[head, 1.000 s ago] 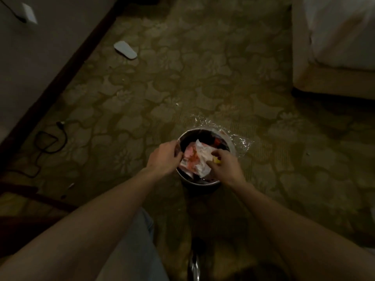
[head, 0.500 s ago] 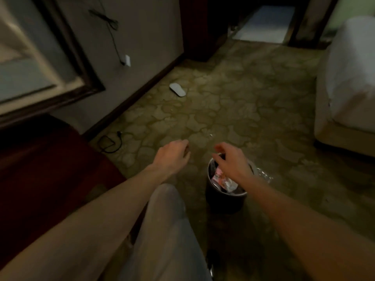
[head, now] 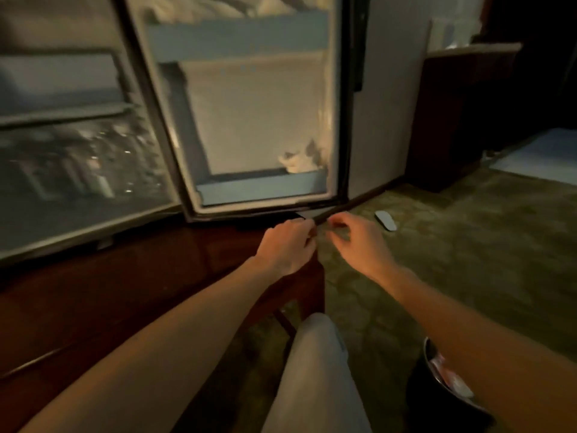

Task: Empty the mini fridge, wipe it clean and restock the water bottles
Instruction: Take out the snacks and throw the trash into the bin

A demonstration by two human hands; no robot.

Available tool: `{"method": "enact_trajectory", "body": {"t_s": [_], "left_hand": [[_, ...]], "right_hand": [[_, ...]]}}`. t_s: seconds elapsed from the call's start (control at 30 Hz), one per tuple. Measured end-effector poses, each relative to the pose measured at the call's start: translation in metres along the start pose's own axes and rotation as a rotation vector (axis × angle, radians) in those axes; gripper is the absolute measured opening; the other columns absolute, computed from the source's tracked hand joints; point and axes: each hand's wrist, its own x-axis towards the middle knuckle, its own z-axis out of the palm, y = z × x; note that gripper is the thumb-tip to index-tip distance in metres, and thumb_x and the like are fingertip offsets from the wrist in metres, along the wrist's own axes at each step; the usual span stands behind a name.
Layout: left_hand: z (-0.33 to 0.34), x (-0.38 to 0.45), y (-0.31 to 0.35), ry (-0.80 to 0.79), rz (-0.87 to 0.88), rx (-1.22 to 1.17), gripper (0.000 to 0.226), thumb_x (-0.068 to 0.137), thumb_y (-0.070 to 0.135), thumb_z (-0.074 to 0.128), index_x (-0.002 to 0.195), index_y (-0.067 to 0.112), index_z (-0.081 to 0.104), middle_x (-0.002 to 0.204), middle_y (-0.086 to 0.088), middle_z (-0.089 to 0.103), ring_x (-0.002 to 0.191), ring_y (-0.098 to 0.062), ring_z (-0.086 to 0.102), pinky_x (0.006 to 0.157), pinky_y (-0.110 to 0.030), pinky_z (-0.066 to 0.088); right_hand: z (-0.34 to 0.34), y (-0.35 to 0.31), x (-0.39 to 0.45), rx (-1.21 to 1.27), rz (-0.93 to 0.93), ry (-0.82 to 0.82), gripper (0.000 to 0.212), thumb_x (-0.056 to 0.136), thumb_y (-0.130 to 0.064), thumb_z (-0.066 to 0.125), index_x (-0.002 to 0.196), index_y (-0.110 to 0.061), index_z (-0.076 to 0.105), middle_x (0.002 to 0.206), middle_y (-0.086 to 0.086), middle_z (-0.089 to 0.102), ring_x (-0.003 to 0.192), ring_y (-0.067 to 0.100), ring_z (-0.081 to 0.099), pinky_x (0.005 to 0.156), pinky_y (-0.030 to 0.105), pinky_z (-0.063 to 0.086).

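Dimly lit room: green patterned carpet point(head: 468, 245), dark wooden cabinet point(head: 125, 292), pale wall point(head: 390, 104) with dark baseboard point(head: 368, 198).

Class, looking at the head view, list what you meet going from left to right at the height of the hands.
Dark wooden cabinet top → left hand → right hand → small white object on the carpet → patterned carpet.

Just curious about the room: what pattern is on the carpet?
The carpet is olive-green with a paler floral, leafy pattern, seen in the head view, though dim.
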Motion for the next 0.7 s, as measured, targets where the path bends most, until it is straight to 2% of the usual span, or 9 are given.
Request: {"method": "enact_trajectory", "body": {"t_s": [0.1,0.3,0.4,0.47,0.57,0.7], "left_hand": [[-0.044,-0.01,-0.032,0.081,-0.065,0.04,0.017,0.093,0.033,0.051,0.105,0.022,0.058,0.111,-0.002,0.065,0.103,-0.03,0.061,0.077,-0.041,0.049],[-0.116,-0.011,-0.081,0.175,-0.104,0.128,0.017,0.097,0.033,0.05,0.104,0.019,0.057,0.107,0.001,0.065,0.095,-0.028,0.063,0.071,-0.036,0.047],[-0.148,-0.004,-0.096,0.231,-0.12,0.159,0.016,0.097,0.032,0.048,0.105,0.02,0.055,0.101,0.003,0.064,0.088,-0.025,0.064,0.072,-0.039,0.052],[-0.167,0.003,-0.103,0.276,-0.128,0.154,0.021,0.097,0.032,0.049,0.113,0.02,0.055,0.105,0.003,0.065,0.089,-0.022,0.064,0.074,-0.039,0.054],[-0.189,0.016,-0.109,0.319,-0.11,0.159,0.026,0.098,0.032,0.05,0.12,0.02,0.054,0.11,0.003,0.065,0.09,-0.017,0.063,0.074,-0.036,0.054],[-0.21,0.031,-0.116,0.351,-0.111,0.18,0.027,0.098,0.032,0.05,0.122,0.02,0.053,0.113,0.003,0.063,0.086,-0.012,0.057,0.068,-0.031,0.049]], "right_hand": [[0.002,-0.046,0.028,-0.019,-0.118,0.031,0.028,0.09,-0.031,0.067,0.115,-0.02,0.064,0.106,-0.005,0.064,0.099,0.008,0.058,0.087,0.022,0.046],[-0.007,-0.096,0.086,-0.119,-0.245,0.11,0.036,0.089,-0.026,0.067,0.123,-0.014,0.061,0.12,0.003,0.06,0.116,0.02,0.051,0.097,0.029,0.039],[-0.012,-0.097,0.116,-0.216,-0.205,0.105,0.044,0.089,-0.022,0.066,0.131,-0.014,0.057,0.133,0.006,0.054,0.125,0.029,0.043,0.105,0.038,0.035],[-0.013,-0.093,0.129,-0.301,-0.131,0.016,0.046,0.093,-0.019,0.06,0.137,-0.018,0.051,0.142,0.005,0.047,0.131,0.03,0.038,0.108,0.04,0.032],[-0.012,-0.084,0.136,-0.387,-0.069,-0.089,0.048,0.091,-0.01,0.058,0.137,-0.02,0.05,0.137,0.003,0.051,0.126,0.027,0.042,0.105,0.038,0.037],[-0.008,-0.081,0.14,-0.433,-0.026,-0.137,0.044,0.092,-0.007,0.053,0.134,-0.021,0.052,0.128,0.004,0.053,0.121,0.025,0.047,0.1,0.035,0.04]]}}
